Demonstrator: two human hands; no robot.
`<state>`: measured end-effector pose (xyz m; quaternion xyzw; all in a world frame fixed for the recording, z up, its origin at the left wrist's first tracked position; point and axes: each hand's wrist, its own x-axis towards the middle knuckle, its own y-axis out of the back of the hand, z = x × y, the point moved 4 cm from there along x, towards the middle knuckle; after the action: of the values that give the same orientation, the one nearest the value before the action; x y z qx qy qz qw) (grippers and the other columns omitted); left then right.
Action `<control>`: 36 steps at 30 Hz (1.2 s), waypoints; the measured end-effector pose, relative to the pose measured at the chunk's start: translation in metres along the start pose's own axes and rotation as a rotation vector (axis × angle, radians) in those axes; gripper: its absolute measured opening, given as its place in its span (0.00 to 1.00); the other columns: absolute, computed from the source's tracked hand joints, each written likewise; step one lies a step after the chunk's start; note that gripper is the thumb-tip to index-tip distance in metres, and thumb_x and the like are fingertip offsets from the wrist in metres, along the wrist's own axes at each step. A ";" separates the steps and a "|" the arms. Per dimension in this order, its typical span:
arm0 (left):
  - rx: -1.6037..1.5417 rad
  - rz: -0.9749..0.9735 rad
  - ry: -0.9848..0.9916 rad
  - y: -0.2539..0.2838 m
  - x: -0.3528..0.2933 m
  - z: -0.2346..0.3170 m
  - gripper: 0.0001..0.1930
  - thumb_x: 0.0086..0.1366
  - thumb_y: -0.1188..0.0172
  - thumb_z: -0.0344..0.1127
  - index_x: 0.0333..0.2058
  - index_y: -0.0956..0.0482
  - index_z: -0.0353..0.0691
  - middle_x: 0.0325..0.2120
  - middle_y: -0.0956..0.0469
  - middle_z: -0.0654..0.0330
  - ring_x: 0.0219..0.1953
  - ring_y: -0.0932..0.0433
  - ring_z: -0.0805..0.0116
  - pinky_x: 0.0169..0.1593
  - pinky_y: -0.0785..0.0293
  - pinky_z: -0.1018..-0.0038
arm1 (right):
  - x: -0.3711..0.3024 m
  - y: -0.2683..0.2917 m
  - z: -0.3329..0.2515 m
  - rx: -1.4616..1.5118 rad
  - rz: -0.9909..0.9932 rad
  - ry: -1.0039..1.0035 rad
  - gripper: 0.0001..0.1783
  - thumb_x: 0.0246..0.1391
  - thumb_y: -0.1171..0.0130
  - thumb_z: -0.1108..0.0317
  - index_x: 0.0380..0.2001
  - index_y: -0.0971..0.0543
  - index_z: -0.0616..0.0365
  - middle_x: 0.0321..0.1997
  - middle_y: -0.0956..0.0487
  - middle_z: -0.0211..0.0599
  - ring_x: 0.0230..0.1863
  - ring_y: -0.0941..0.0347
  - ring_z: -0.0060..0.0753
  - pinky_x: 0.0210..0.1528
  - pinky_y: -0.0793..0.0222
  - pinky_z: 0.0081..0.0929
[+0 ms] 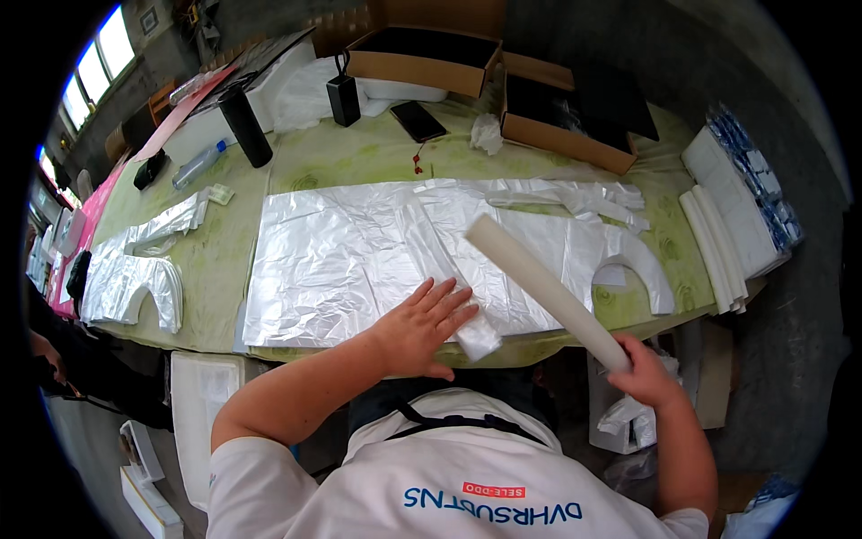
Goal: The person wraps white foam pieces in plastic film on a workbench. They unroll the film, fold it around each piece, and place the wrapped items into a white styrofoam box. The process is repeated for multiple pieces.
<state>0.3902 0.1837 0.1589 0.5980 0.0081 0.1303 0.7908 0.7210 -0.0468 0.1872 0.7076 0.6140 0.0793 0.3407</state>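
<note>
"Where are the hands?"

"The left hand (431, 322) is spread wide, palm down, over the shiny strip (429, 241). I can't tell how hard it presses. The right hand (648, 373) grips the near end of the white tube (548, 292)"

"And the big sheet (314, 260)?"

"It lies on the desk (220, 278), under the strip, in front of the person. It has lots of little wrinkles"

"What could go wrong?"

"The tube's far end looks to be up over the sheet. If it comes down crooked, it may drag the thin sheet and bunch it up. The strip could slide if nothing holds it"

"Anything else?"

"The sheet is close to the desk's near edge, so a hard tug might pull it off"
</note>
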 end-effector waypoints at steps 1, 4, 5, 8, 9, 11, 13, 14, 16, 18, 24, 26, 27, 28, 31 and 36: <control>-0.016 -0.017 0.004 0.000 -0.004 0.001 0.50 0.52 0.23 0.50 0.70 0.38 0.41 0.71 0.40 0.50 0.76 0.47 0.46 0.77 0.52 0.48 | 0.015 -0.001 -0.021 -0.032 -0.002 0.009 0.33 0.49 0.33 0.73 0.61 0.28 0.58 0.52 0.21 0.38 0.53 0.24 0.34 0.57 0.28 0.33; -0.030 -0.088 -0.003 0.012 -0.014 0.003 0.48 0.50 0.25 0.40 0.70 0.36 0.44 0.66 0.33 0.57 0.74 0.42 0.52 0.77 0.51 0.49 | 0.060 -0.007 -0.057 -0.325 0.014 0.163 0.29 0.52 0.31 0.61 0.57 0.25 0.56 0.54 0.21 0.47 0.53 0.23 0.51 0.57 0.27 0.41; -0.001 -0.060 -0.023 0.009 -0.016 0.002 0.46 0.51 0.26 0.38 0.70 0.36 0.45 0.66 0.32 0.57 0.74 0.41 0.52 0.77 0.51 0.50 | 0.072 -0.011 -0.068 -0.441 0.067 0.251 0.29 0.53 0.32 0.59 0.56 0.24 0.56 0.53 0.21 0.48 0.52 0.23 0.52 0.56 0.28 0.43; 0.027 -0.033 -0.034 -0.001 -0.025 -0.002 0.39 0.57 0.34 0.29 0.69 0.34 0.47 0.68 0.34 0.58 0.75 0.41 0.55 0.77 0.50 0.51 | 0.110 -0.024 -0.087 -0.676 0.202 0.394 0.27 0.55 0.33 0.55 0.55 0.23 0.55 0.51 0.22 0.48 0.52 0.24 0.55 0.55 0.29 0.46; 0.044 -0.024 -0.040 -0.002 -0.026 -0.001 0.39 0.57 0.36 0.28 0.70 0.34 0.48 0.69 0.36 0.59 0.75 0.42 0.55 0.77 0.50 0.51 | 0.126 -0.025 -0.087 -0.681 0.236 0.348 0.26 0.55 0.33 0.55 0.55 0.23 0.55 0.50 0.22 0.47 0.52 0.24 0.54 0.56 0.30 0.46; 0.080 -0.008 -0.057 -0.005 -0.026 0.000 0.38 0.59 0.40 0.27 0.71 0.35 0.48 0.72 0.39 0.60 0.76 0.44 0.55 0.78 0.51 0.51 | 0.155 -0.020 -0.075 -0.674 0.333 0.252 0.27 0.55 0.33 0.55 0.55 0.23 0.54 0.50 0.22 0.46 0.53 0.25 0.53 0.57 0.32 0.46; 0.072 -0.029 -0.030 -0.004 -0.022 0.005 0.38 0.59 0.43 0.26 0.71 0.35 0.50 0.74 0.43 0.60 0.77 0.46 0.55 0.78 0.53 0.51 | 0.172 -0.007 -0.061 -0.658 0.452 0.149 0.28 0.55 0.33 0.56 0.57 0.22 0.54 0.52 0.22 0.44 0.56 0.27 0.51 0.59 0.34 0.47; 0.066 -0.039 -0.018 -0.005 -0.021 0.006 0.38 0.60 0.44 0.25 0.71 0.35 0.51 0.76 0.45 0.61 0.77 0.47 0.55 0.78 0.54 0.50 | 0.171 -0.003 -0.058 -0.691 0.488 0.164 0.29 0.54 0.32 0.56 0.58 0.22 0.53 0.52 0.22 0.44 0.58 0.28 0.51 0.61 0.36 0.48; 0.071 -0.029 -0.019 -0.012 -0.022 0.010 0.39 0.59 0.43 0.26 0.71 0.35 0.53 0.76 0.45 0.61 0.77 0.49 0.52 0.78 0.56 0.49 | 0.165 -0.003 -0.062 -0.749 0.546 0.205 0.31 0.52 0.32 0.56 0.59 0.23 0.53 0.54 0.23 0.42 0.61 0.31 0.51 0.66 0.39 0.50; 0.088 -0.032 -0.015 -0.013 -0.021 0.014 0.40 0.58 0.43 0.26 0.71 0.35 0.55 0.76 0.45 0.61 0.77 0.49 0.49 0.78 0.57 0.47 | 0.146 -0.020 -0.076 -0.754 0.587 0.467 0.32 0.51 0.31 0.57 0.60 0.22 0.51 0.56 0.24 0.41 0.63 0.33 0.51 0.68 0.41 0.51; -0.026 0.274 0.108 0.003 -0.028 0.017 0.41 0.50 0.38 0.23 0.67 0.31 0.45 0.71 0.38 0.49 0.75 0.44 0.43 0.75 0.50 0.43 | 0.078 -0.119 -0.106 -0.629 0.292 0.830 0.35 0.45 0.30 0.66 0.61 0.24 0.46 0.66 0.30 0.38 0.70 0.39 0.52 0.73 0.50 0.63; 0.015 0.236 0.216 -0.003 -0.029 0.009 0.38 0.53 0.38 0.24 0.66 0.30 0.43 0.68 0.35 0.53 0.74 0.41 0.47 0.75 0.49 0.43 | 0.075 -0.135 -0.106 -0.581 0.249 0.836 0.35 0.44 0.29 0.67 0.60 0.25 0.47 0.67 0.31 0.38 0.70 0.40 0.52 0.73 0.50 0.64; 0.044 0.186 0.252 -0.004 -0.028 0.006 0.37 0.54 0.38 0.25 0.66 0.30 0.43 0.68 0.34 0.54 0.73 0.40 0.48 0.75 0.49 0.44 | 0.079 -0.141 -0.108 -0.556 0.242 0.847 0.35 0.44 0.29 0.67 0.60 0.25 0.47 0.68 0.31 0.38 0.71 0.40 0.53 0.73 0.50 0.64; 0.043 0.172 0.245 -0.004 -0.027 0.007 0.37 0.54 0.38 0.25 0.66 0.30 0.42 0.67 0.33 0.54 0.73 0.40 0.49 0.75 0.49 0.44 | 0.082 -0.146 -0.110 -0.531 0.234 0.860 0.35 0.44 0.29 0.68 0.60 0.25 0.47 0.68 0.31 0.38 0.71 0.40 0.53 0.73 0.50 0.64; 0.034 0.154 0.257 -0.003 -0.025 0.012 0.39 0.54 0.37 0.26 0.67 0.32 0.42 0.67 0.33 0.55 0.73 0.39 0.50 0.75 0.49 0.45 | 0.092 -0.156 -0.120 -0.486 0.219 0.925 0.36 0.44 0.30 0.68 0.60 0.25 0.48 0.69 0.32 0.37 0.72 0.41 0.53 0.74 0.51 0.64; 0.026 0.169 0.303 -0.005 -0.027 0.006 0.39 0.55 0.36 0.30 0.68 0.35 0.42 0.67 0.33 0.56 0.72 0.39 0.50 0.74 0.48 0.44 | 0.104 -0.161 -0.131 -0.508 0.151 0.945 0.24 0.46 0.32 0.68 0.50 0.21 0.48 0.69 0.31 0.37 0.71 0.40 0.54 0.74 0.52 0.64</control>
<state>0.3664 0.1709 0.1518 0.5802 0.0784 0.2847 0.7591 0.5443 0.1022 0.1608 0.5321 0.6094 0.5591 0.1814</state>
